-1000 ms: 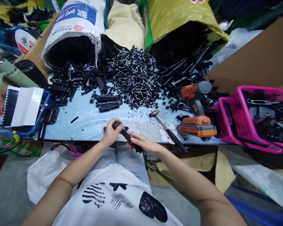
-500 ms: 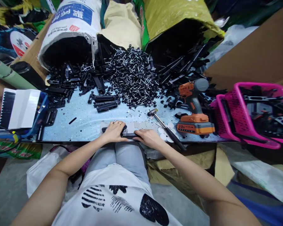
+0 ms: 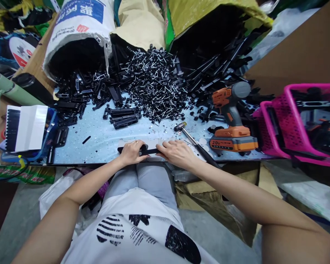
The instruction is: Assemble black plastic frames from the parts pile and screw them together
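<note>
A long black plastic bar lies flat at the front edge of the pale blue table. My left hand grips its left end, fingers curled over it. My right hand presses down on its right end with the fingers spread along it. The bar's middle shows between the two hands; its ends are hidden under them.
A hammer lies just right of my right hand, with an orange cordless drill beyond it. A heap of black pins and stacked black bars fill the table's back. A pink basket stands right, a white box left.
The black bar was held tilted above the table edge; both hands have since laid it flat on the table and now hold it there. The view shifted slightly.
</note>
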